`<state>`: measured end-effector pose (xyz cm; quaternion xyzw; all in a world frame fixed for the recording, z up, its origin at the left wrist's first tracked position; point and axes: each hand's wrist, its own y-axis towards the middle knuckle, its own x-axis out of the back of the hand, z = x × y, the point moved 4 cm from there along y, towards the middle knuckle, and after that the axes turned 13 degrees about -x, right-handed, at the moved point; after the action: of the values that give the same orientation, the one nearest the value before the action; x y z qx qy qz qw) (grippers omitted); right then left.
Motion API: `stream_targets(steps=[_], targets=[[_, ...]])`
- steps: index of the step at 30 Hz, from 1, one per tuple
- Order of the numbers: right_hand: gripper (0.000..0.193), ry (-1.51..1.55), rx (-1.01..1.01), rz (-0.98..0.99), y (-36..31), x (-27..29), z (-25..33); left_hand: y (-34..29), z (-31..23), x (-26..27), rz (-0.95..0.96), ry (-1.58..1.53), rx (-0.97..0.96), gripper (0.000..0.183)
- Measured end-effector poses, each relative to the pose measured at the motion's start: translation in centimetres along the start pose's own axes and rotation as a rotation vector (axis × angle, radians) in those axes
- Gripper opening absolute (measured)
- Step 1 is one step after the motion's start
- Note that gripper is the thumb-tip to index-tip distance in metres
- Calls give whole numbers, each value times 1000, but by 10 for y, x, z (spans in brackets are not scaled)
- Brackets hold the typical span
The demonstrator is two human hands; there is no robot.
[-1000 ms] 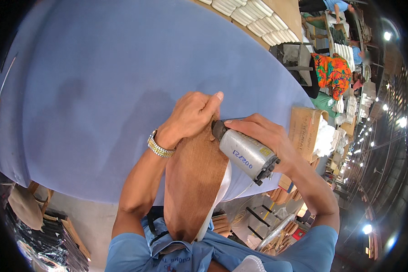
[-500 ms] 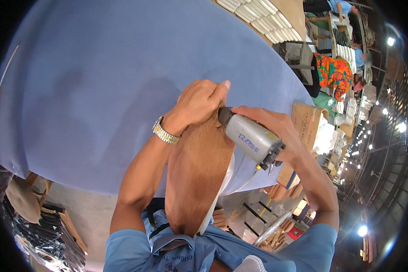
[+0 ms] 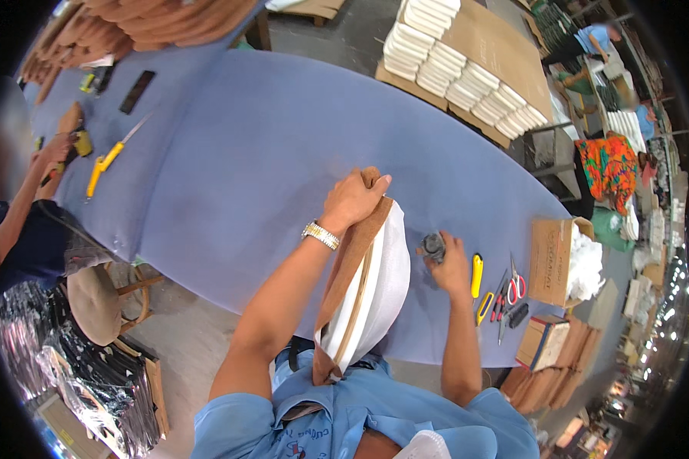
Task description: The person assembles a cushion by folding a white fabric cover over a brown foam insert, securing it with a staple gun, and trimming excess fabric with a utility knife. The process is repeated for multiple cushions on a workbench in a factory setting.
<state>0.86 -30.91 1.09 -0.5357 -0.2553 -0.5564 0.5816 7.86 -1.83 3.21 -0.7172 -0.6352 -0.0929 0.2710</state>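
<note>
Your left hand is gripping the far end of the padded panel, fingers curling tightly over the brown fabric, and the panel is standing on edge right in front of you, between your forearms. Its long axis is running away from your body, the far end leaning a touch to your right, the near end reaching in to the front of your blue shirt. Brown fabric is facing your left, white lining is facing your right, and the layered edge is showing between them.

Out to the right, your right hand is holding a grey tool, fingers wrapping around its body, well apart from the panel. Its rounded end is showing; which way its nose is pointing, you cannot tell from here.

Beyond that hand, a yellow cutter is lying on the blue worktop, with scissors farther right, and a cardboard box is sitting near them, white stuffing spilling over its side.
</note>
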Motion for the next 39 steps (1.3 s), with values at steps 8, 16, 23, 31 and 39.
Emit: stream_targets(steps=[8,16,23,31,39], targets=[[58,370,118,-44,-14,-60,-52,-49,-47,55,-267,140,-190,49],[44,1032,359,-232,-84,152,24,-247,-177,87,-355,104,-577,52],[45,1045,904,-524,-207,193,160,-350,-133,58,-618,137,-981,64],[42,1156,619,-258,-235,103,223,-376,-68,53,-611,-47,-899,66],[56,1228,635,-270,-272,79,268,-357,-45,82,-634,-233,-805,65]])
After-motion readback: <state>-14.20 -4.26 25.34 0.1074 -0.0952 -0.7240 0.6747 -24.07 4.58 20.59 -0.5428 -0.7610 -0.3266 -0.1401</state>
